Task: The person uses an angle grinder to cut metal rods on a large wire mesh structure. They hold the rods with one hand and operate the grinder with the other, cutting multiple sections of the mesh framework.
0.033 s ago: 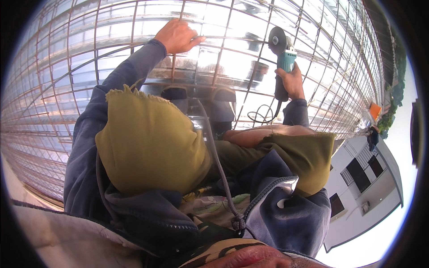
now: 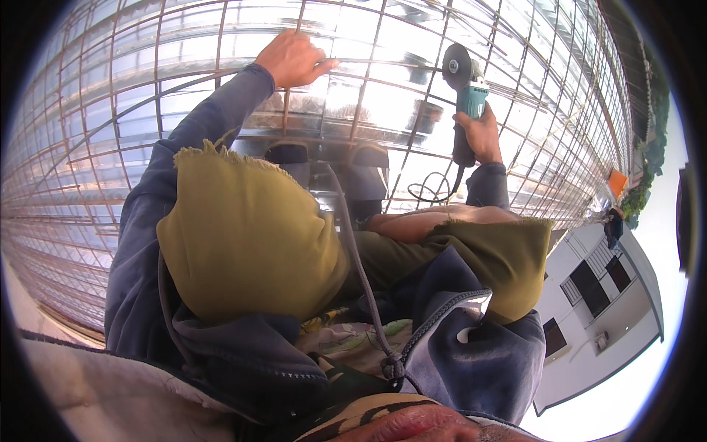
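My left hand (image 2: pixel 293 60) is on the rusty steel rebar grid (image 2: pixel 112 103), its fingers bent over a bar and its thumb pointing right along it. To the right, my right hand (image 2: pixel 480 135) grips a teal-and-black angle grinder (image 2: pixel 470 99) with a dark disc (image 2: pixel 458 68) at its upper end, raised over the mesh. A black cord (image 2: pixel 459 180) hangs from the grinder and loops below it. The metal sheeting under the grid is bright with glare, so its detail is hard to make out.
My two dark shoes (image 2: pixel 369 166) show between my arms. At the right stand a white building (image 2: pixel 611 317) with dark windows and green trees (image 2: pixel 654 169). An orange object (image 2: pixel 618 183) and a dark shape (image 2: pixel 613 228), too small to identify, are at the grid's right edge.
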{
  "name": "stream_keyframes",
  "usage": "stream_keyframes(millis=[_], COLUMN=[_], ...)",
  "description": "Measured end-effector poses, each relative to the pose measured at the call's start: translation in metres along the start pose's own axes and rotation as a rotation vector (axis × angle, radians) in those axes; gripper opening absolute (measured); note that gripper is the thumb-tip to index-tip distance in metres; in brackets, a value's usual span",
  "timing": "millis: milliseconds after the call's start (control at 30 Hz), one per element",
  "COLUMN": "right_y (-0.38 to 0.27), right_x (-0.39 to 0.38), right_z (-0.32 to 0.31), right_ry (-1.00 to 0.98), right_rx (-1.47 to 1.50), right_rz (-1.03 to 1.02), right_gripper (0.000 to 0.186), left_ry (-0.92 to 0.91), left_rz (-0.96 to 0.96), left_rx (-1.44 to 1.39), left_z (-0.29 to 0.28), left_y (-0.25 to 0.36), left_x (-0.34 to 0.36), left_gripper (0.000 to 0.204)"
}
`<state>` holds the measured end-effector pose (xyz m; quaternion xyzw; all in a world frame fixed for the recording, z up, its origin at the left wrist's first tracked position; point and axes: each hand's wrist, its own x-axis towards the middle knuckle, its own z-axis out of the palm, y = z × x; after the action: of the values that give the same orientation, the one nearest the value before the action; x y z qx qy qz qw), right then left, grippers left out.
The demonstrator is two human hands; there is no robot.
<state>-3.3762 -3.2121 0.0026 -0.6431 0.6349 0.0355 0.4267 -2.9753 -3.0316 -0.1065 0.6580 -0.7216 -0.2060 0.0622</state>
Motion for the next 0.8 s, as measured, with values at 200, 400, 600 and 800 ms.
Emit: stream_keyframes(millis=[200,400,600,800], right_y=[0.008,0.005,0.005,0.007], right_x=[0.006,0.002,0.003,0.004], right_z=[0.001,0.003,0.002,0.002], right_ry=[0.01,0.002,0.007,0.003], right_rx=[0.005,0.03,-0.021,0.001], right_rz=[-0.034,-0.008,-0.006,-0.001], right_gripper=[0.053,0.053,0.053,0.051], left_ry=[0.066,0.096,0.075,0.107], left_rz=[0.023,0.025,0.021,0.03], left_rx=[0.002,-0.003,0.007,-0.01], left_z=[0.002,0.006,0.01,0.011], left_y=[0.0,0.0,-0.001,-0.001], left_x=[-0.002,-0.001,-0.001,-0.001], left_gripper=[0.063,0.064,0.064,0.06])
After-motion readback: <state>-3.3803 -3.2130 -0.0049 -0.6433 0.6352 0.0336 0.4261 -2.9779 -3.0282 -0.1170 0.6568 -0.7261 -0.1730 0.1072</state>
